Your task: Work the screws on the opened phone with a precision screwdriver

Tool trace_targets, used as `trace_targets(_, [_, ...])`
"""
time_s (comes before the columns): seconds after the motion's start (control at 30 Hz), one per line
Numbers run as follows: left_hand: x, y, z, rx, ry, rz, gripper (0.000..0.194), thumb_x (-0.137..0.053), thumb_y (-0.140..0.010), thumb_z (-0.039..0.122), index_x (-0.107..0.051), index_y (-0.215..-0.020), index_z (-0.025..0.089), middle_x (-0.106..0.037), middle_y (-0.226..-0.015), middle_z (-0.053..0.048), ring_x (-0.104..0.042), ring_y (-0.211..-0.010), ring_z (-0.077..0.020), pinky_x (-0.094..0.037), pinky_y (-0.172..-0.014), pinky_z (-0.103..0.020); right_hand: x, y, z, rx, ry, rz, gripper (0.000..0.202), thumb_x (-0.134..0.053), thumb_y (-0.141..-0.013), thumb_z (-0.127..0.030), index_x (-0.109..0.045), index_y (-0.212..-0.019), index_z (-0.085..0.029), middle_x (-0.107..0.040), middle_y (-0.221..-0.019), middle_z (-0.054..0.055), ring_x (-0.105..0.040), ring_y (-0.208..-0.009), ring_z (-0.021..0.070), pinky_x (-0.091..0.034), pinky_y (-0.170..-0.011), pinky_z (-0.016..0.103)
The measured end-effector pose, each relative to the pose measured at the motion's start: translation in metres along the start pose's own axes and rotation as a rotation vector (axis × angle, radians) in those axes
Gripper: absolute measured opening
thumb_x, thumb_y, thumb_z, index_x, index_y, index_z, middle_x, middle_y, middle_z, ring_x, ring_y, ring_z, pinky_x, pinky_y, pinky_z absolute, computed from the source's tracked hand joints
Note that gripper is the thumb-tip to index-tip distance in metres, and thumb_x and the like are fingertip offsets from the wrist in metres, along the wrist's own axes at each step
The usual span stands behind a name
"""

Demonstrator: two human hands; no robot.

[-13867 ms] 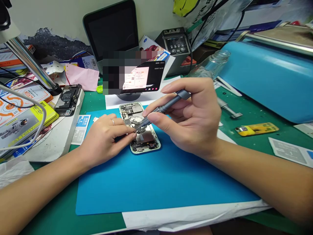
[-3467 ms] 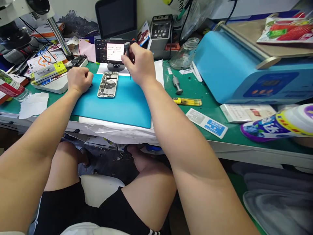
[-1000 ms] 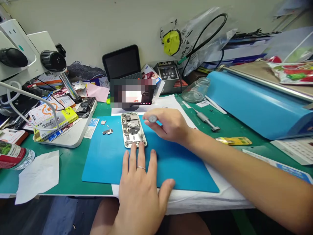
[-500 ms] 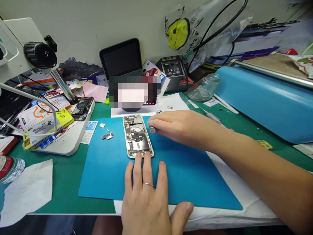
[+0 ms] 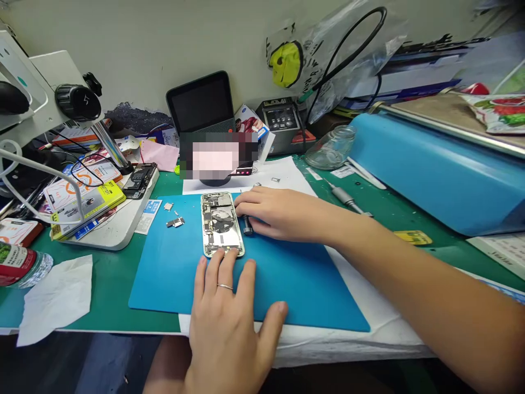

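Observation:
An opened phone (image 5: pixel 223 227) lies on the blue mat (image 5: pixel 164 284), its inner parts exposed. My left hand (image 5: pixel 227 312) rests palm down with fingers spread, and its fingertips touch the phone's lower edge. Just right of the phone, my right hand (image 5: pixel 274 213) has its fingers curled over a screwdriver (image 5: pixel 247 225). Only the dark rear end of that screwdriver shows, down at the mat; the rest is hidden under the fingers. Small metal phone parts (image 5: pixel 175 222) lie on the mat to the left of the phone.
Another grey pen-like tool (image 5: pixel 346 198) and a glass jar (image 5: pixel 331 148) are at right, near a large blue case (image 5: pixel 418 169). A microscope base (image 5: pixel 118 238) carrying boxes stands left. Behind the phone are a white paper (image 5: pixel 287 178) and a dark screen (image 5: pixel 200 101).
The view has shifted a little. My right hand has lowered the screwdriver towards the mat beside the phone and its wrist lies flatter. My left hand stays at the phone's lower edge.

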State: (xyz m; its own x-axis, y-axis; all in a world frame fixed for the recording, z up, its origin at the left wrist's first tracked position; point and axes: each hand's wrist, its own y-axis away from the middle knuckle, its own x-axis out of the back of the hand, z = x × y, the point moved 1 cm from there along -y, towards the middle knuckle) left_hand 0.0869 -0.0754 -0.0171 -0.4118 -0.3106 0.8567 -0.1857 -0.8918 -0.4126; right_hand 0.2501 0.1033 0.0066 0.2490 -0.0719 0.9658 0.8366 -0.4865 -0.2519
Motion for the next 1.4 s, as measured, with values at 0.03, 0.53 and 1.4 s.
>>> trace_targets(0.03, [0.000,0.000,0.001,0.006,0.009,0.001,0.044,-0.055,-0.107,0.049,-0.062,-0.140,0.021,-0.060,-0.150,-0.012,-0.051,-0.143,-0.0347,-0.037,-0.122,-0.062,0.000,-0.001,0.000,-0.003,0.002,-0.021,0.015,-0.059,-0.092,-0.013,-0.070,-0.103,-0.019,-0.074,-0.118,0.012,-0.066,-0.107,0.0283,-0.053,-0.084,0.038])
trace_targets(0.53, [0.009,-0.011,-0.001,-0.020,0.112,0.009,0.031,-0.057,-0.106,0.040,-0.072,-0.121,0.018,-0.072,-0.138,-0.011,-0.066,-0.131,-0.0288,-0.052,-0.116,-0.048,-0.006,-0.002,0.006,-0.027,-0.066,0.023,0.026,-0.047,-0.098,-0.014,-0.068,-0.113,-0.017,-0.065,-0.124,0.013,-0.068,-0.098,0.0236,-0.053,-0.080,0.034])
trace_targets(1.4, [0.010,-0.015,-0.008,-0.071,-0.047,-0.198,0.055,-0.054,-0.106,0.053,-0.051,-0.155,0.028,-0.036,-0.171,-0.008,-0.018,-0.162,-0.0408,-0.022,-0.123,-0.080,-0.002,0.009,0.020,-0.547,0.169,-0.003,0.031,-0.053,-0.100,-0.036,-0.064,-0.122,-0.017,-0.076,-0.112,0.014,-0.073,-0.091,0.0304,-0.047,-0.067,0.035])
